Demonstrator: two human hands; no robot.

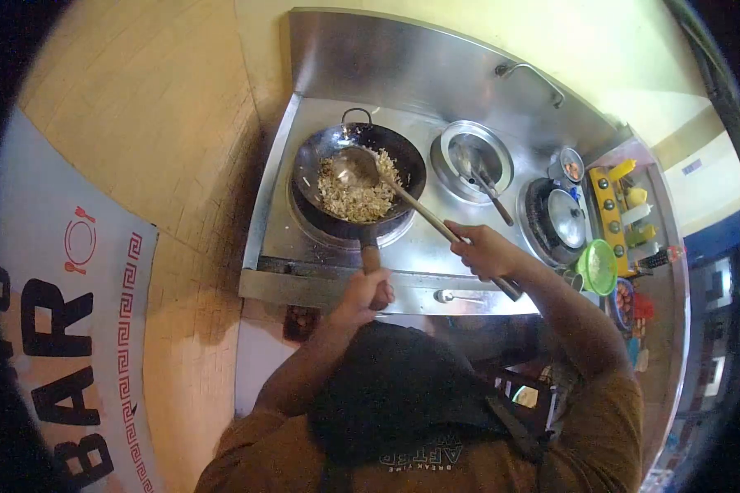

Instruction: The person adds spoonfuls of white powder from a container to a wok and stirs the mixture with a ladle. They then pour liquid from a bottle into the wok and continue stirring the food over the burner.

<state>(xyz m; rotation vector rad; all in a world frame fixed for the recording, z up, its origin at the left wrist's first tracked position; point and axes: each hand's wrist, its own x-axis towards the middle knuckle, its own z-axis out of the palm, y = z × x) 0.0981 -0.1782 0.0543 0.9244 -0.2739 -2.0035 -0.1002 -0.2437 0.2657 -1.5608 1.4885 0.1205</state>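
A dark wok (304, 177) sits over the left burner of a steel stove, with fried rice (362, 204) spread across its bottom. Wrapped around the wok's wooden handle (371, 258) is my left hand (363, 296). My right hand (487, 251) grips the long shaft of a ladle (355, 168), whose round bowl rests in the rice, toward the back of the wok. The ladle's shaft slants across the wok's right rim, and its end sticks out below my right hand.
Right of the wok is a steel basin (469, 135) holding another ladle (495, 201). Farther right stand a lidded pot (566, 220), a green bowl (598, 267) and a yellow rack (612, 218) with bottles. A steel backsplash (403, 57) rises behind; a printed banner (82, 312) hangs left.
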